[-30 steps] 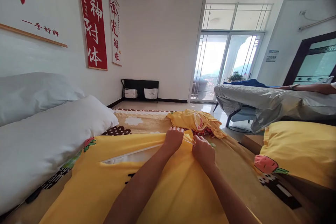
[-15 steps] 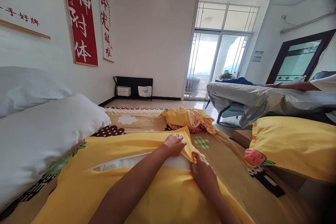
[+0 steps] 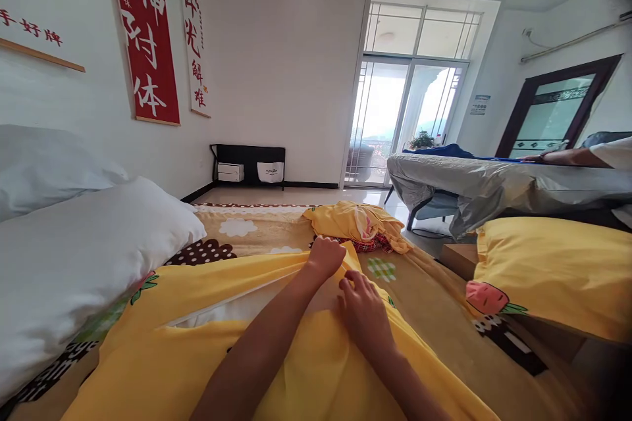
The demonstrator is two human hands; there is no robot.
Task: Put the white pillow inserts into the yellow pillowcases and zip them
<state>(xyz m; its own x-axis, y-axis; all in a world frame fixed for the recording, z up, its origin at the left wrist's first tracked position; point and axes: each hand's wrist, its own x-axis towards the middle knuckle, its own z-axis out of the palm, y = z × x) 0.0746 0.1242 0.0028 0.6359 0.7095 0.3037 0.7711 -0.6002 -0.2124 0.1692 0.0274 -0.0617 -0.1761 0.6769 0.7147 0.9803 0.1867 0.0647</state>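
Tan patterned fabric is presented by the bedspread (image 3: 419,322), on which the yellow cover (image 3: 162,362) is laid in the foreground. It is flanked by a white pillow (image 3: 99,237) at the left and, farther off, a yellow pillow (image 3: 557,270) at the right. A yellow cloth bundle (image 3: 340,218) is noted beyond. Through a long slit (image 3: 212,313) across the cover, white filling (image 3: 254,297) is exposed. The left hand (image 3: 326,258) is closed into a fist, with the slit's far edge apparently gripped. The right hand (image 3: 364,308) is rested near the slit's right end, fingers loosely curled; whether fabric is pinched cannot be told. In judgement, the seam could be strained by uneven pulling, or filling caught between misaligned edges.
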